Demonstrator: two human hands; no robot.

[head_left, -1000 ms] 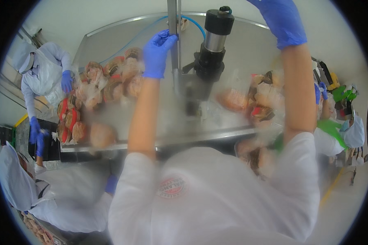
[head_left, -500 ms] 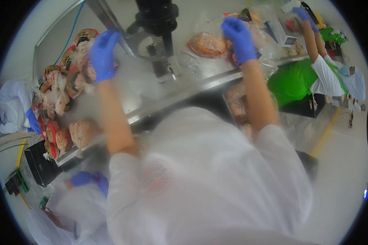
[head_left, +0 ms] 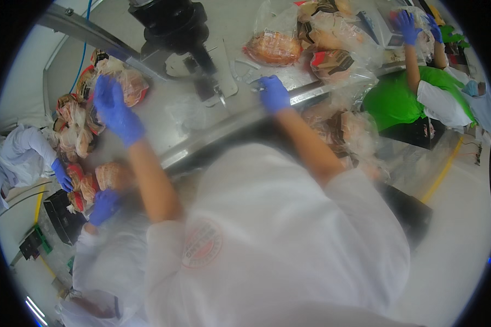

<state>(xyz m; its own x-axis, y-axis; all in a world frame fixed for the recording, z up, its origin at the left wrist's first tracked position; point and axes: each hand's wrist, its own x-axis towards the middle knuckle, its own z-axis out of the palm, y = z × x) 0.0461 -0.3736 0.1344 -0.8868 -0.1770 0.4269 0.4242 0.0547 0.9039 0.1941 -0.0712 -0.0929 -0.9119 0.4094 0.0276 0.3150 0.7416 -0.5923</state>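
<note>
My left hand (head_left: 117, 111), in a blue glove, is over the left part of the steel table (head_left: 185, 122), fingers stretched out. It is right beside a clear-bagged piece of meat (head_left: 133, 87); whether it touches the bag I cannot tell. Low over the table's front edge is my right hand (head_left: 274, 94), gloved in blue, its fingers curled in. Something small and pale shows at its fingertips, too blurred to name. Between my hands stands a black machine head (head_left: 177, 30) with a metal arm. A bagged pink meat piece (head_left: 271, 48) lies beyond my right hand.
Bagged meat with red-and-black labels (head_left: 73, 122) is heaped at the left; more bags (head_left: 333, 65) lie at the right. Two people in white, one with a gloved hand (head_left: 63, 175), work at the left. A person in a green apron (head_left: 401, 98) reaches over the table's right end.
My right hand has come down and left, away from the bags to the table edge. My left hand has shifted left and lower. The lower-left co-worker's gloved hand has reached up to the bags.
</note>
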